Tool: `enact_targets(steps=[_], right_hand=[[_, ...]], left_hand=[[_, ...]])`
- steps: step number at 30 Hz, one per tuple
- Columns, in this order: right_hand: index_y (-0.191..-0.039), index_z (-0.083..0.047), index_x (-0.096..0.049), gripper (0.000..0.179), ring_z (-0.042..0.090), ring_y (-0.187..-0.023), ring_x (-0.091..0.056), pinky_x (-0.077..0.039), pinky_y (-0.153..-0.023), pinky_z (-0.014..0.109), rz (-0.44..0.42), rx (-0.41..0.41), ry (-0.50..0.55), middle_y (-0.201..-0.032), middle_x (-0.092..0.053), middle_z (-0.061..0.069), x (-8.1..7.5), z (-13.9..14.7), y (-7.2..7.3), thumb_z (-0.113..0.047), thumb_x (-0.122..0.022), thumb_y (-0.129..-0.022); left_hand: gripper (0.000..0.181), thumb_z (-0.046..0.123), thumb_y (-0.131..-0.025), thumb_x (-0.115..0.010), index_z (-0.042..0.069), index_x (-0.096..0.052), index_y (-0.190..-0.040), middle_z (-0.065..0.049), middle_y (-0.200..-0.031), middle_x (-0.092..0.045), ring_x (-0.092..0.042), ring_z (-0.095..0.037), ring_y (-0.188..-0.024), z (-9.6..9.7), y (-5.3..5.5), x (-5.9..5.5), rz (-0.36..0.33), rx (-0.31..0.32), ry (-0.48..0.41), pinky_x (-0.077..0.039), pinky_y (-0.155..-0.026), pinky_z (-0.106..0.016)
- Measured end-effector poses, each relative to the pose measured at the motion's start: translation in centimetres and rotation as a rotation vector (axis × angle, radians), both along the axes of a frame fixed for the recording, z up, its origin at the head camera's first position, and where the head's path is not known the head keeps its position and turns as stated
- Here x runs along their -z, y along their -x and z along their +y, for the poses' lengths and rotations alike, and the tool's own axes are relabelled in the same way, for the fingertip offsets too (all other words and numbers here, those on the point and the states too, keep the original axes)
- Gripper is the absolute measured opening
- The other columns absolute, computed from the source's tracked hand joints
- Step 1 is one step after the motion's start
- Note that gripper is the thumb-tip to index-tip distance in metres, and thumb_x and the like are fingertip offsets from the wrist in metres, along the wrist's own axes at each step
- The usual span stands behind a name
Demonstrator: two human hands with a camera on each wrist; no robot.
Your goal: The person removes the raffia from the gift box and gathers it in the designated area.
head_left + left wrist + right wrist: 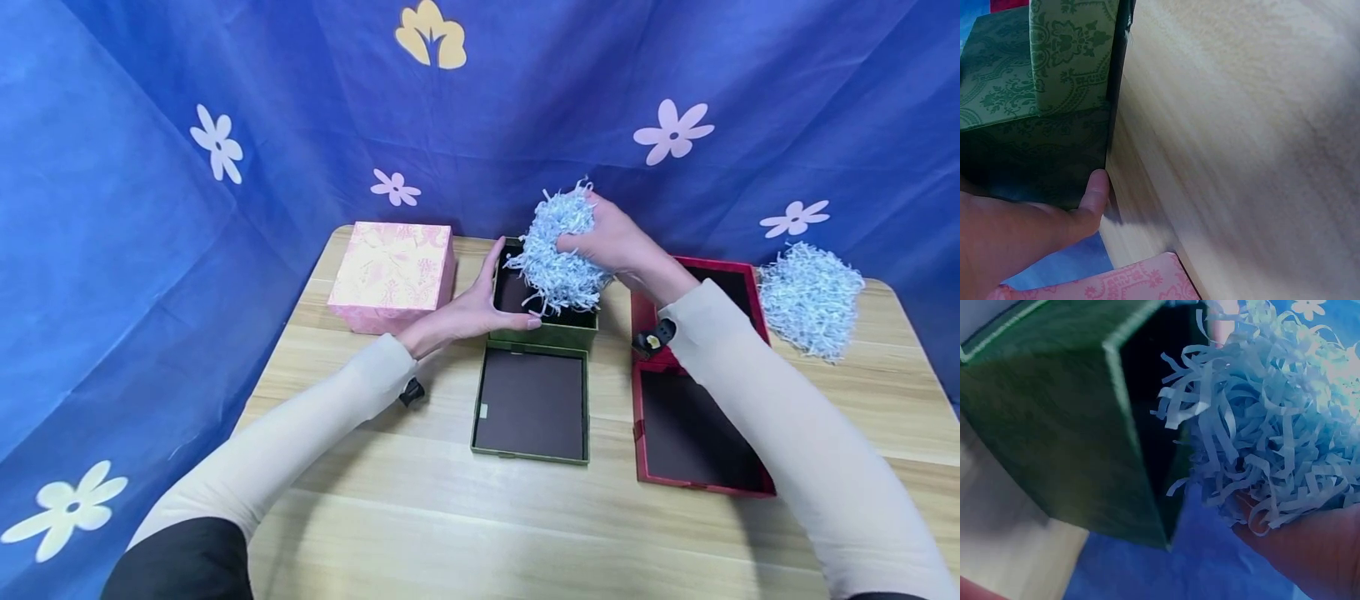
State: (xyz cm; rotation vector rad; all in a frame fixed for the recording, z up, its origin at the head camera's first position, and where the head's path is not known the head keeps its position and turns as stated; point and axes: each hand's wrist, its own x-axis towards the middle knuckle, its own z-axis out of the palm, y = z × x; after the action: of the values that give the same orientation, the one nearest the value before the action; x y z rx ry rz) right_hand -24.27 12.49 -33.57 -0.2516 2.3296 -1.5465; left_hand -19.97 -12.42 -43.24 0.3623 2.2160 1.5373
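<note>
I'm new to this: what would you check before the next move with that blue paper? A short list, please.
1. Paper held: ok, bunched in the right grip.
2. Green box open: ok, its lid lies folded out in front.
3. Left grip at green box: ok, touching its side.
4. Green box bare inside: cannot tell, paper hides part.
5. All boxes open: not ok, pink box is shut.

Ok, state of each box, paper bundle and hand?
Pink box: closed.
Green box: open, green lid inside-up on its near side.
Red box: open, red lid likewise.
Held shredded paper: gripped, above the green box.
Other shredded paper: heaped on the tabletop.
Left hand: spread against the green box.
Right hand: gripping paper.
</note>
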Motion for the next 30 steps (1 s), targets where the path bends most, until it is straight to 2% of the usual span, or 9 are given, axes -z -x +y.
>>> enact_targets(steps=[6, 11, 15, 16, 23, 25, 26, 28, 30], right_hand=[[-0.155, -0.012, -0.046, 0.063, 0.025, -0.109, -0.056, -0.055, -0.085, 0.029, -0.014, 0.03, 0.031, -0.134, -0.059, 0.009, -1.7, 2.0, -0.4, -0.002, -0.069, -0.097], [-0.155, -0.012, -0.045, 0.062, 0.023, -0.105, -0.054, -0.053, -0.08, 0.028, 0.005, 0.047, 0.018, -0.126, -0.059, 0.006, -2.9, 3.6, -0.8, -0.002, -0.068, -0.097], [-0.156, -0.011, -0.045, 0.062, 0.022, -0.106, -0.052, -0.05, -0.081, 0.028, 0.013, 0.063, 0.02, -0.124, -0.059, 0.004, -3.5, 5.1, -1.1, -0.002, -0.067, -0.099], [-0.161, -0.012, -0.041, 0.067, 0.02, -0.111, -0.05, -0.048, -0.085, 0.027, 0.008, 0.068, 0.012, -0.132, -0.058, 0.004, -3.7, 5.7, -1.2, -0.004, -0.068, -0.1], [-0.164, -0.014, -0.039, 0.065, 0.022, -0.117, -0.05, -0.053, -0.091, 0.028, -0.018, 0.156, -0.021, -0.133, -0.056, 0.003, -4.6, 9.7, -1.8, -0.013, -0.069, -0.106], [-0.171, -0.017, -0.032, 0.073, 0.022, -0.13, -0.043, -0.048, -0.104, 0.033, -0.028, 0.181, -0.051, -0.154, -0.048, 0.007, -4.9, 11.1, -2.1, -0.017, -0.068, -0.107], [-0.174, -0.018, -0.025, 0.079, 0.019, -0.124, -0.047, -0.048, -0.102, 0.032, -0.036, 0.194, -0.069, -0.166, -0.038, 0.008, -5.1, 11.8, -2.1, -0.018, -0.067, -0.108], [-0.177, -0.018, -0.009, 0.091, 0.013, -0.107, -0.052, -0.05, -0.091, 0.03, -0.05, 0.223, -0.108, -0.18, -0.009, 0.005, -5.3, 13.1, -2.3, -0.021, -0.067, -0.108], [-0.177, -0.018, 0.004, 0.099, 0.008, -0.078, -0.049, -0.047, -0.07, 0.027, -0.071, 0.245, -0.135, -0.181, 0.013, 0.004, -5.6, 14.5, -2.5, -0.023, -0.066, -0.108]], left_hand=[[0.142, 0.045, -0.081, -0.099, 0.056, 0.012, -0.168, 0.004, -0.181, 0.013, 0.003, -0.025, -0.165, -0.1, 0.1, 0.0, -0.016, -0.007, -0.008, -0.016, -0.129, -0.058], [0.141, 0.045, -0.081, -0.099, 0.058, 0.013, -0.167, 0.007, -0.18, 0.014, 0.006, -0.022, -0.165, -0.4, 0.1, 0.0, -0.02, -0.007, -0.005, -0.015, -0.129, -0.058], [0.141, 0.043, -0.083, -0.098, 0.056, 0.013, -0.168, 0.007, -0.18, 0.014, 0.005, -0.02, -0.164, -0.6, 0.1, -0.1, -0.015, -0.006, 0.006, -0.015, -0.129, -0.058], [0.141, 0.043, -0.083, -0.098, 0.056, 0.013, -0.168, 0.007, -0.18, 0.013, 0.005, -0.02, -0.165, -0.6, 0.1, -0.2, -0.012, -0.005, 0.009, -0.015, -0.129, -0.058], [0.141, 0.045, -0.083, -0.098, 0.057, 0.014, -0.167, 0.009, -0.18, 0.014, 0.005, -0.02, -0.165, -0.6, -0.1, -0.1, -0.01, -0.002, 0.024, -0.015, -0.129, -0.06], [0.141, 0.045, -0.083, -0.098, 0.057, 0.014, -0.167, 0.009, -0.18, 0.015, 0.006, -0.021, -0.165, -0.6, -0.1, -0.1, -0.011, -0.002, 0.022, -0.014, -0.129, -0.06], [0.14, 0.045, -0.083, -0.098, 0.057, 0.014, -0.167, 0.01, -0.18, 0.015, 0.006, -0.021, -0.165, -0.6, -0.1, -0.1, -0.01, 0.0, 0.023, -0.014, -0.129, -0.06], [0.14, 0.045, -0.083, -0.097, 0.056, 0.014, -0.167, 0.01, -0.18, 0.015, 0.006, -0.021, -0.165, -0.6, -0.1, -0.1, -0.008, 0.001, 0.022, -0.014, -0.129, -0.061], [0.14, 0.046, -0.083, -0.097, 0.056, 0.014, -0.167, 0.009, -0.18, 0.015, 0.006, -0.022, -0.165, -0.5, -0.1, -0.1, -0.004, 0.001, 0.021, -0.014, -0.129, -0.061]])
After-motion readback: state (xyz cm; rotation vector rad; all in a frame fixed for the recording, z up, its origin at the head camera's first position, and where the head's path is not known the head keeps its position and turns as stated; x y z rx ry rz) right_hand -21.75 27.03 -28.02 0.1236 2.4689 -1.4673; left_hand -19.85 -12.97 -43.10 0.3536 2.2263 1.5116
